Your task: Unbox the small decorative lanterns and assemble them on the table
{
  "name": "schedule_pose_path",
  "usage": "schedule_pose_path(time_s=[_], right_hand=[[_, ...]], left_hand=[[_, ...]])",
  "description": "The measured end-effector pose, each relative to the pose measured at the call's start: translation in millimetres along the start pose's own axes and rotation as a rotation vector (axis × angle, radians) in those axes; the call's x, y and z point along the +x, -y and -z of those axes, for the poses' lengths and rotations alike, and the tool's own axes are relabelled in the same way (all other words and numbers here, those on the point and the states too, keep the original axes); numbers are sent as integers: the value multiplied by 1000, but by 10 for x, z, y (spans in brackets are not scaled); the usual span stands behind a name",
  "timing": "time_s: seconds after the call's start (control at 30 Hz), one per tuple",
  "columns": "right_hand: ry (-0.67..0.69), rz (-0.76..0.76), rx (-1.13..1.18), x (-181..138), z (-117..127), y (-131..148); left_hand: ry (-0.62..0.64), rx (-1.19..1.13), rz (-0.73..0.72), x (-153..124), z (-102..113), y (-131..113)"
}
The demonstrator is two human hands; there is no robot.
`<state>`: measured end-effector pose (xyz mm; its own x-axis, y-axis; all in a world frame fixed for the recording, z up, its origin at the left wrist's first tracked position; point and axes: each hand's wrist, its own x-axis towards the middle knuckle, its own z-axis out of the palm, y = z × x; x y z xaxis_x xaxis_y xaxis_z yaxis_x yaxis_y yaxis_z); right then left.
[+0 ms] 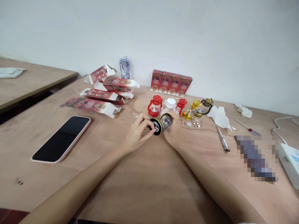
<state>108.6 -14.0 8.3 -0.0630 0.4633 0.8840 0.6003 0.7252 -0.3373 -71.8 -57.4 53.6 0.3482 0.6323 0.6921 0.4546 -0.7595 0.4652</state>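
My right hand (pixel 173 130) is wrapped round a small bronze-coloured toy lantern (pixel 165 121), tipped on its side with its underside turned to the left. At the dark round base, my left hand (pixel 137 132) has thumb and fingertips pinched together against the recess. Whatever sits between those fingertips is too small to make out. Just beyond my hands stand a red lantern (pixel 155 106), a white lantern (pixel 170 103), a second red lantern (pixel 180 106), a gold lantern (pixel 192 110) and another bronze lantern (pixel 204 108). Small metal parts (pixel 198 124) lie before them.
Opened red boxes (pixel 91 104) and a water bottle (pixel 125 67) are at the back left; upright red boxes (pixel 170 83) line the wall. A phone (pixel 62 139) lies left. Rightward are crumpled tissue (pixel 219 117), screwdrivers (pixel 223 140), a blurred-out dark object (pixel 255 158) and a power strip (pixel 291 163).
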Motion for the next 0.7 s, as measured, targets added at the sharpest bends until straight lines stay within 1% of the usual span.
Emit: schedule_pose_path(time_s=[0.23, 0.53, 0.7], right_hand=[[0, 1, 0, 29, 5, 22], [19, -11, 13, 22, 4, 32], [15, -16, 4, 13, 0, 21]], left_hand=[[-87, 9, -21, -3, -14, 14], [-162, 13, -72, 0, -14, 23], [-178, 43, -60, -13, -24, 14]])
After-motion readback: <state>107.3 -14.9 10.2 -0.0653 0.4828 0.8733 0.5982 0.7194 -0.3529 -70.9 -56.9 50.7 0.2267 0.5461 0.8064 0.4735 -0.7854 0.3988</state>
